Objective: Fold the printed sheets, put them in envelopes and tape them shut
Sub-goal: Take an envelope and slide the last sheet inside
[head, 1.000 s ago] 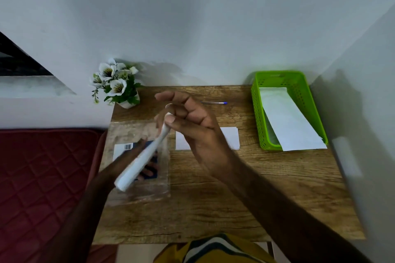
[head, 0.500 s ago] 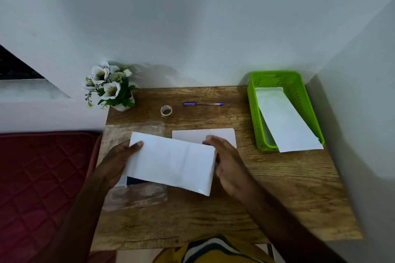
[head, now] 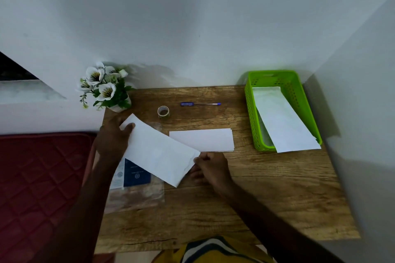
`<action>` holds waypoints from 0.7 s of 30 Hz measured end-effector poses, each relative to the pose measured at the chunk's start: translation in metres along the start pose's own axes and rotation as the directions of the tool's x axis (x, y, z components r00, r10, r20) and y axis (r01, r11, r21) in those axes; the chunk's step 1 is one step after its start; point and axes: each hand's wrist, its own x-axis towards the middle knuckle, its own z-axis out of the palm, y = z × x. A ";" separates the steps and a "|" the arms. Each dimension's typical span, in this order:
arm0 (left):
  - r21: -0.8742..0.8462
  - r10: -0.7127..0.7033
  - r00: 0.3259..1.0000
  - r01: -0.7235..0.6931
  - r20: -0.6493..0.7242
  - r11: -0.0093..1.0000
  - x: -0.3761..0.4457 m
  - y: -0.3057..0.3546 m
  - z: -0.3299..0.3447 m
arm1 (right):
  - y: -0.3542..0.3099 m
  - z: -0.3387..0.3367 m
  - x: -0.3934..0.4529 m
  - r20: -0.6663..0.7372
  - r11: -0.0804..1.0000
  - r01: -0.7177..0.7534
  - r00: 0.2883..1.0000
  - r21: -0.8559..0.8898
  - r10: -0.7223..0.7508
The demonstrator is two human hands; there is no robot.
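Two hands, envelope point(head: 159, 151) between left hand point(head: 113, 137), right hand point(head: 210, 167)

Bare wooden table point(head: 267, 194) front right; tape roll point(head: 163, 111), pen point(head: 200, 104), green basket point(head: 250, 100) along the back.

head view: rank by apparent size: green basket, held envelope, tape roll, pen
Largest to smallest as they look:
1. green basket
2. held envelope, nearer the camera than the basket, so its gap to the basket is unsure
3. pen
4. tape roll; shorter than the pen but thicker, so these two run close
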 end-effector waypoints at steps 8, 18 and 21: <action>-0.016 0.325 0.941 -0.328 -0.098 0.944 -0.086 0.026 0.042 | 0.005 0.007 0.011 -0.057 0.998 0.051 0.997 -0.023 -0.052; 0.032 0.366 0.912 -0.377 0.184 0.926 -0.153 0.028 0.085 | 0.015 0.001 0.016 -0.182 0.956 0.211 0.951 -0.205 -0.249; 0.054 0.343 0.916 -0.361 0.208 0.931 -0.154 0.027 0.088 | 0.023 -0.011 0.012 -0.373 0.893 0.176 0.862 -0.414 -0.343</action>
